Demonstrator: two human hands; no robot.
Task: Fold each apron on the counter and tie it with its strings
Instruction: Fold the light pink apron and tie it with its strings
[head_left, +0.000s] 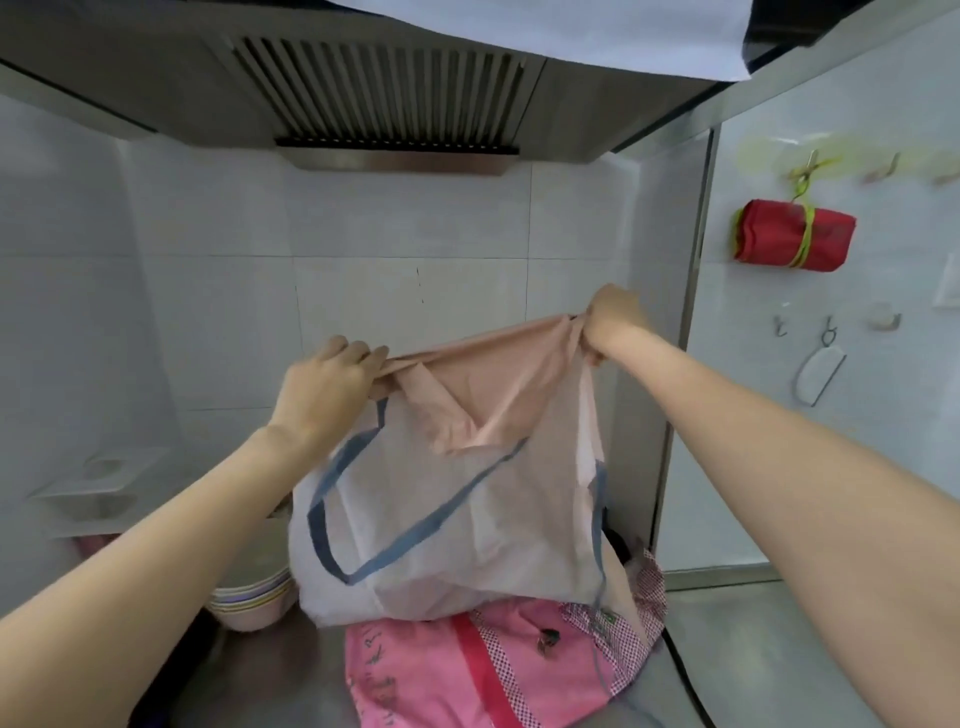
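Wall shelf (88, 493): a small white shelf on the left wall, its contents too blurred to tell.
Bowls (252, 597): a stack of pale bowls on the worktop (779, 649), just left of the hanging cloth.
Left hand (324, 382): raised, fingers curled over and pinching the left upper corner of the apron.
Held apron (457, 519): a thin pale apron, peach along the top and whitish below, edged with blue strings (415, 525); it hangs stretched between the two hands in front of the tiled wall, and its lower edge touches the pile below.
Pink aprons (467, 670): a loose heap on the worktop right under the held one (pink printed cloth with a red band and checked trim), unfolded.
Range hood (384, 98): overhead, its slatted grille above the hands.
Right hand (610, 325): higher than the left, fingers closed round the bunched right upper corner of the apron.
Red bundle (795, 236): a rolled red apron bound with yellow-green string, hanging from a hook on the right wall, well apart from the hands.
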